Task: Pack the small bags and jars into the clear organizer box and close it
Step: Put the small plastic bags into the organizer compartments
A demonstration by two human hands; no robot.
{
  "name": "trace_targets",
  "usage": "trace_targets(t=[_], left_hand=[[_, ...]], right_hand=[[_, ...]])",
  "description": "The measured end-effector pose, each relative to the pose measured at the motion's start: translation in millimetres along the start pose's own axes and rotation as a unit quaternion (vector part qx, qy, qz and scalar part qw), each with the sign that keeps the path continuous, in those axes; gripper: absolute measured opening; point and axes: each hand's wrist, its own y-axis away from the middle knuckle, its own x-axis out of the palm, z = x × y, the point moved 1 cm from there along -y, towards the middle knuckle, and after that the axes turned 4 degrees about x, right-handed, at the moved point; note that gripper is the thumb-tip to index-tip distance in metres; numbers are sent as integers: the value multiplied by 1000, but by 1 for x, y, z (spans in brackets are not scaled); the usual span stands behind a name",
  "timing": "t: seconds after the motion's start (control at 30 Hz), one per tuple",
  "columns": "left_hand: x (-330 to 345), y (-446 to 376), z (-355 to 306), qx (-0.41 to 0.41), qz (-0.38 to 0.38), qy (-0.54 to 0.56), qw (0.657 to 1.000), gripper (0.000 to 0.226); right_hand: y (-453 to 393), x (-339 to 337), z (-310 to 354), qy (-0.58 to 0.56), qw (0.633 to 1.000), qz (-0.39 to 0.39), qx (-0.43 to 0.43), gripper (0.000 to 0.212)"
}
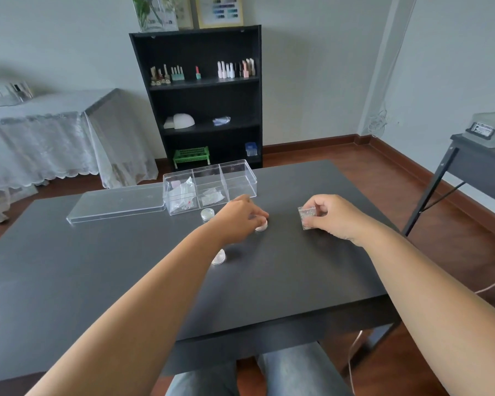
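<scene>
Reaching: both bare forearms stretch out over the dark table (126,281), seen from above.
Near jar: a small clear jar (218,257) sits on the table just beside the left forearm, partly hidden by it.
Left hand: the left hand (240,217) is palm down, its grip curled over a second jar (261,225) that rests on the table; the fingertips touch its top, but a full clasp cannot be told.
Right hand: the right hand (330,217) pinches a small glittery bag (307,218) between thumb and fingers, holding it upright with its lower edge at or just above the table.
Gap: the two hands are apart, with bare table between them.
Third jar: another jar (205,214) stands just in front of the box, left of the left hand.
Box: the clear box (239,178) stands open beyond the hands, with three compartments; the left and middle ones hold small bags, the right one looks bare.
Lid: the clear lid (117,204) lies flat on the table, touching the box's left end.
</scene>
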Motion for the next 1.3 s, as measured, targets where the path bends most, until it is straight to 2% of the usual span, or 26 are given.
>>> trace_targets(t=[0.1, 0.2, 0.27, 0.3, 0.37, 0.43, 0.53, 0.7, 0.8, 0.93, 1.2, 1.3], left_hand=[[-5, 7, 7, 19, -62, -6, 998, 25], [-24, 20, 24, 44, -233, -60, 970, 21], [-37, 29, 43, 3, -316, -100, 943, 23], [-43, 33, 54, -31, -332, -112, 936, 26], [-49, 40, 75, -95, -332, -120, 931, 33], [-49, 44, 91, -123, -306, -123, 936, 39], [-44, 45, 102, -116, -255, -137, 950, 45], [-44, 46, 107, -93, -264, -110, 954, 42], [-44, 46, 109, -89, -271, -99, 953, 41], [-44, 45, 110, -89, -282, -95, 951, 41], [-44, 45, 109, -96, -282, -87, 951, 40], [-45, 48, 108, -92, -290, -92, 948, 39]], right_hand=[[-9, 9, 8, -51, 998, -13, -18, 7], [-20, 17, 26, -109, 993, -28, -35, 8], [-28, 22, 44, -151, 987, -32, -49, 14], [-33, 25, 53, -163, 985, -33, -54, 16], [-44, 31, 73, -169, 983, -42, -66, 17], [-55, 39, 95, -151, 982, -60, -97, 20], [-70, 53, 126, -99, 981, -69, -151, 22], [-93, 79, 152, -5, 976, -75, -206, 24], [-105, 90, 152, 28, 977, -82, -193, 21], [-114, 105, 145, 62, 984, -49, -160, 12], [-114, 112, 140, 149, 972, -63, -172, 21], [-107, 104, 141, 152, 964, -83, -203, 22]])
